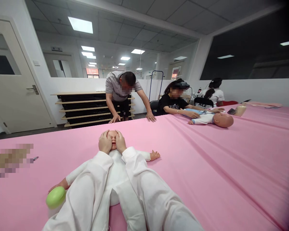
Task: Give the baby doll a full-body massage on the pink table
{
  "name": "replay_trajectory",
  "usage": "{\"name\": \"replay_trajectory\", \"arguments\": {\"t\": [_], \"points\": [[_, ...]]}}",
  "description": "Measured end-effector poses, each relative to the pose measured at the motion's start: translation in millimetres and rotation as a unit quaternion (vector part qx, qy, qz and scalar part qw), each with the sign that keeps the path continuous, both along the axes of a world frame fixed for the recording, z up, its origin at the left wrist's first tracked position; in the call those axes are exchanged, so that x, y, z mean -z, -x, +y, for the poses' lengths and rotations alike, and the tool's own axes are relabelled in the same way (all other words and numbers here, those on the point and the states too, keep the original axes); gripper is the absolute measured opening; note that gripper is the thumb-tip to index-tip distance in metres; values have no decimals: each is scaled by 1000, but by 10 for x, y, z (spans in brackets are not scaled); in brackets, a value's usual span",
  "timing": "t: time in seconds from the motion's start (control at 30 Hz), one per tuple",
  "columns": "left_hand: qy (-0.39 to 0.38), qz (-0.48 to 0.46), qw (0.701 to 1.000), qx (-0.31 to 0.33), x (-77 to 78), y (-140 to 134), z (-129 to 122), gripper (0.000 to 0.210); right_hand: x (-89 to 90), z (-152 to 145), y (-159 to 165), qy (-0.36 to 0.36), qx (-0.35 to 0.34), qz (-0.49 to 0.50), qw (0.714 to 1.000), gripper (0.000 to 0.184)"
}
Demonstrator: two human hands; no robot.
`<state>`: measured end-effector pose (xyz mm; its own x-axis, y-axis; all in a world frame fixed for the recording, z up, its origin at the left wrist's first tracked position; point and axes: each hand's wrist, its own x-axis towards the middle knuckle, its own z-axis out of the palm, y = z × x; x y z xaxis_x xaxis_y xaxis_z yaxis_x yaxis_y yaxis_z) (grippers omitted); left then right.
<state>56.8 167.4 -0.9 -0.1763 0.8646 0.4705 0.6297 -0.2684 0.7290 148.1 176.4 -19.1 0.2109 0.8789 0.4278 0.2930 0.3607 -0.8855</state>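
A baby doll (118,157) in a white suit lies face up on the pink-covered table, its head away from me and its arms spread. My left hand (105,141) rests along the left side of the doll's head, palm on the cheek and fingers reaching up over the temple. Against the other side lies my right hand (120,141) in the same way. Both hands are open, with fingers extended and close together. Between them the doll's nose and open mouth show. My white sleeves hide parts of its body and arms.
A green-capped container (56,197) stands by the doll's hand at left. The pink cloth (207,179) is creased at right. Across the table a person (125,86) leans on it; another person (177,101) handles a second doll (214,118). A jar (240,110) stands beyond.
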Motion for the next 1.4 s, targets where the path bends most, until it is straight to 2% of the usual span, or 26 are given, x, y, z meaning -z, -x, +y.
{"name": "replay_trajectory", "arguments": {"t": [0.23, 0.5, 0.7, 1.0, 1.23, 1.4], "points": [[-17, 10, 1000, -3, -12, -5, -51, 42, 25, -39, -19, -30, -15, -5, 999, 41], [-6, -6, 1000, -1, 12, 1, 9, 41, 12, -8, 2, -4, 6, 12, 1000, 38], [-18, 0, 1000, -2, -3, -1, -41, 40, 32, -48, -16, -44, -6, -15, 999, 41], [1, -10, 1000, -5, 0, -8, -5, 40, -9, -24, 2, -1, 12, 12, 1000, 40], [-11, -8, 1000, -1, 16, 7, -18, 40, -1, -74, -17, -32, -2, -7, 999, 39], [-4, -8, 1000, 0, 3, 1, -24, 40, -6, -68, -11, -25, 2, 9, 1000, 36]]}}
